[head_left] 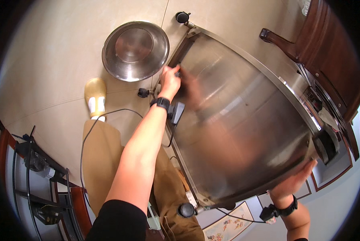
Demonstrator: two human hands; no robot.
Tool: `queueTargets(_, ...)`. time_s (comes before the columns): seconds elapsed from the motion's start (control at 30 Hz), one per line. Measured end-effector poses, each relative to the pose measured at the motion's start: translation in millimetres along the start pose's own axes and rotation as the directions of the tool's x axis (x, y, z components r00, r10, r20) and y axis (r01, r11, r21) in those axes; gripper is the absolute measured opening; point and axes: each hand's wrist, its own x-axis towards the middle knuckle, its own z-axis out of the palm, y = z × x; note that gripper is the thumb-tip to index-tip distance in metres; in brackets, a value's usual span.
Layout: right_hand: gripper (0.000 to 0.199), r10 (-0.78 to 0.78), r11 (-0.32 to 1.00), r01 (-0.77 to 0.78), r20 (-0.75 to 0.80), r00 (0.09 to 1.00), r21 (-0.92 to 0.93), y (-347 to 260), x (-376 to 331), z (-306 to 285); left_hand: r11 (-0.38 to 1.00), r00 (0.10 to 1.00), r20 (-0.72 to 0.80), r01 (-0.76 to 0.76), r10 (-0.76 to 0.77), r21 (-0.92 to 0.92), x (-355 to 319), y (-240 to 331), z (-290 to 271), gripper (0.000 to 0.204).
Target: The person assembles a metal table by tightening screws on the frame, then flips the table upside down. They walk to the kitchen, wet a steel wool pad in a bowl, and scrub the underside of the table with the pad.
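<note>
A large stainless steel unit on casters, perhaps a cart, is tipped so its broad shiny underside [244, 100] faces me. My left hand [170, 83] is closed at the panel's left edge, around a small dark thing I cannot make out. Its reflection shows in the steel. At the lower right edge my right hand [293, 180], slightly blurred, lies against the metal with its fingers stretched out. Black casters show at the corners: a top one [182, 17], a left one [144, 92], a bottom one [186, 210] and a right one [326, 144].
A round steel basin [109, 56] sits on the tiled floor [59, 60] at the upper left. Dark wooden furniture [324, 44] stands close on the right. A black metal rack [41, 197] is at the lower left. A thin black cable [82, 160] loops over my leg.
</note>
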Motion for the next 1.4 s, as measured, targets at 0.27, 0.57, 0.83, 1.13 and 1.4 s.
queueTargets(0.27, 0.063, 0.088, 0.996, -0.091, 0.112, 0.990, 0.022, -11, 1, -7, 0.982, 0.987, 0.030, 0.153, -0.157, 0.115, -25, -33, 5, 0.038)
queueTargets(0.57, 0.059, 0.062, 0.986, -0.110, 0.333, 0.941, 0.129, -11, 5, 8, 0.976, 0.974, -0.084, -0.213, 0.208, -0.054, 15, 31, 6, 0.049)
queueTargets(0.83, 0.071, 0.094, 0.990, -0.111, 0.187, 0.978, 0.082, -5, -2, -15, 0.993, 0.914, -0.389, -0.112, 0.114, 0.028, 33, 35, -46, 0.032)
queueTargets(1.13, 0.066, 0.132, 0.963, -0.206, 0.364, 0.922, 0.172, -15, 5, 8, 0.960, 0.937, -0.264, -0.174, 0.230, 0.220, 78, 45, -3, 0.028)
queueTargets(1.4, 0.076, 0.187, 0.970, -0.201, 0.107, 0.976, 0.135, -9, -12, -17, 0.964, 0.984, -0.115, -0.108, 0.139, 0.245, 23, -23, -15, 0.027)
